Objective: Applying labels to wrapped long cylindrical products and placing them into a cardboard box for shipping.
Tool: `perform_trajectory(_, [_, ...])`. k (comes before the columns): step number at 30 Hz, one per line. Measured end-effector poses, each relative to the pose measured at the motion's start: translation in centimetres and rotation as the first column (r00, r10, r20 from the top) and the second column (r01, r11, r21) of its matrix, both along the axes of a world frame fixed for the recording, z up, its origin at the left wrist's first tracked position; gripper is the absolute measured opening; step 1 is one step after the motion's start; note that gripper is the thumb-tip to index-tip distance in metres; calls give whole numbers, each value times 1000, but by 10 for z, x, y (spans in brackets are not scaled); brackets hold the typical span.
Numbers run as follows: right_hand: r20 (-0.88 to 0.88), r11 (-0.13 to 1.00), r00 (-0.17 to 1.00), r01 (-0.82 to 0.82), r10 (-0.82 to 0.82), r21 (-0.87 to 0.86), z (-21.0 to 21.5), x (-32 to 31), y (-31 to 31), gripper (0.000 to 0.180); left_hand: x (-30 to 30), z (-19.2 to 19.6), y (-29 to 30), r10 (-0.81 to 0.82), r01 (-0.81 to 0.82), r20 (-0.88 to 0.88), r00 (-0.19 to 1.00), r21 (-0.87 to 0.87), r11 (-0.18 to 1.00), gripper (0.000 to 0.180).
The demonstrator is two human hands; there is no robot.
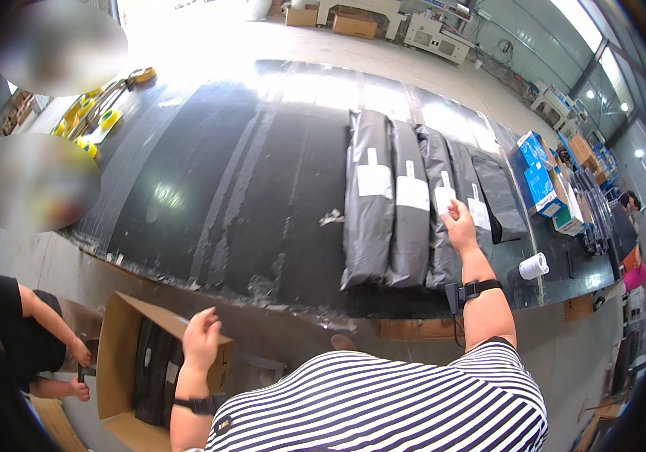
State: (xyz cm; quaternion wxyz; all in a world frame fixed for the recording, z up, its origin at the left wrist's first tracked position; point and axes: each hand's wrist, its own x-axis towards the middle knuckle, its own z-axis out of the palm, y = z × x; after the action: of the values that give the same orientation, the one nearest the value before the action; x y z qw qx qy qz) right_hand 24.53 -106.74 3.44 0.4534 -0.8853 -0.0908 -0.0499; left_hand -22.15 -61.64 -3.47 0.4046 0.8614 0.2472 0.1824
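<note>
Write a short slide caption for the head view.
Right hand touches grey bagged parcels on a black table; left hand rests on cardboard box.

Five long grey poly-bag parcels (397,203) lie side by side on the black table, the first four each bearing a white rectangular label (375,181) near the upper end; the person's right hand (460,224) rests on the third, touching its label. To their right, at the table's edge, stand blue-and-white cartons (543,181), and a white roll of labels (533,265) lies nearer the front edge. Below the table's left part an open brown cardboard box (121,354) holds dark bagged parcels (155,369), one with a white label, the left hand (201,339) on the box rim.
</note>
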Motion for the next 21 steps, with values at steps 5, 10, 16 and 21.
perform_trajectory(5, [130, 992, 990, -41, 57, -122, -30, 88, -21, 66, 250, 30, -86, -408, 399, -6, 913, -199, 895, 49])
perform_trajectory(10, [-54, 923, 948, -319, 315, -217, -44, 91, 38, 84, 438, 25, -151, -232, 200, -145, 962, -208, 957, 114])
perform_trajectory(16, [-496, 998, 867, 14, -42, -61, -52, 89, 97, 103, 479, 17, -158, -182, 120, -326, 928, -202, 972, 132])
perform_trajectory(21, [-469, 803, 765, -103, 442, 587, -81, 99, 99, 43, 449, 40, -156, -224, 129, -173, 959, -438, 890, 124])
